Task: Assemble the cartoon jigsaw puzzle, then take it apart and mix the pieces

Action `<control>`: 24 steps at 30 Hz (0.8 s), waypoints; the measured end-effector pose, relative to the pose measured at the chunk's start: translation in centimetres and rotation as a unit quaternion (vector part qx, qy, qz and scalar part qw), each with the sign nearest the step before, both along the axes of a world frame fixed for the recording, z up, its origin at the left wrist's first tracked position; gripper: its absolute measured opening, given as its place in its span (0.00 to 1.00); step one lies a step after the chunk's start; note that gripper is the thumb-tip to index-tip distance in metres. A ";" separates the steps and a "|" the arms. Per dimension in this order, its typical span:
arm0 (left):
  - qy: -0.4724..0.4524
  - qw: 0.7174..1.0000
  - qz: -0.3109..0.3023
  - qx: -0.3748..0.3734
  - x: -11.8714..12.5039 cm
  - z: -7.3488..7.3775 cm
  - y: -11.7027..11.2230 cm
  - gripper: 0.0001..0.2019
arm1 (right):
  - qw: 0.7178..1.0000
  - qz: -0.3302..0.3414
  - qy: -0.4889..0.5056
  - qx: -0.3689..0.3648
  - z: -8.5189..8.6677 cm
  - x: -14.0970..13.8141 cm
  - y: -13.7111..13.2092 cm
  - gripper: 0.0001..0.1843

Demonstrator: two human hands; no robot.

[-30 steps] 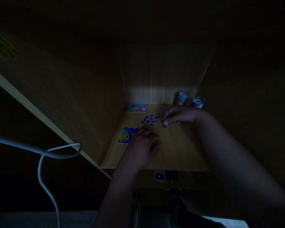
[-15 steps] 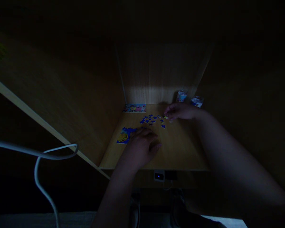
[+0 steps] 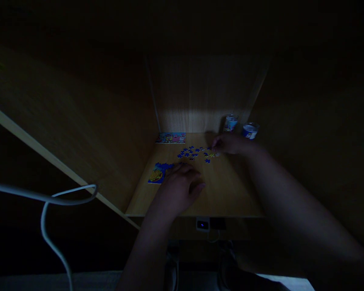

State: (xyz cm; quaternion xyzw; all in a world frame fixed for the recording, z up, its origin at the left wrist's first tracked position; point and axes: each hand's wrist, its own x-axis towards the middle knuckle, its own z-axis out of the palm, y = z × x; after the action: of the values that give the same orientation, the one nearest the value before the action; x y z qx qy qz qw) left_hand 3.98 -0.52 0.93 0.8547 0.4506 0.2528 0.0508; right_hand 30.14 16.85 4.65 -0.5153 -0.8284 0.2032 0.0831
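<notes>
My left hand (image 3: 182, 182) lies palm down over the right part of a partly joined jigsaw puzzle (image 3: 156, 174), fingers stretched out and thumb apart. A round yellow shape on blue shows at the puzzle's left; the rest is hidden under the hand. Several loose blue puzzle pieces (image 3: 187, 154) lie scattered beyond it. At the right end of them, my right hand (image 3: 227, 143) pinches a small blue puzzle piece (image 3: 209, 148) at its fingertips. Just below those fingertips rests a yellow puzzle piece (image 3: 211, 155).
A colourful cartoon picture card (image 3: 171, 138) lies at the back left of the wooden shelf (image 3: 227, 198). Two clear-topped tubs, one blue-labelled tub (image 3: 230, 123) and another tub (image 3: 250, 131), stand back right. A white cable (image 3: 48, 226) hangs at left. Wooden panels enclose the sides.
The yellow piece that was at my right fingertips now lies on the shelf, and those fingers have shifted to a blue piece. My left hand has stayed in place.
</notes>
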 end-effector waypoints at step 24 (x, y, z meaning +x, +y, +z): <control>-0.012 0.991 0.137 -0.003 -0.3 -0.6 0.6 0.11 | 0.984 -0.043 -0.136 -0.109 1.1 0.2 -0.8 0.23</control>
State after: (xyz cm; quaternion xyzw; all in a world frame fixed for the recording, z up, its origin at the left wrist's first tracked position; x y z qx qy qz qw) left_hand 3.66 0.06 0.33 0.7819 0.5631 0.2665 0.0235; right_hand 30.30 16.03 5.73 -0.5792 -0.7819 0.2168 -0.0783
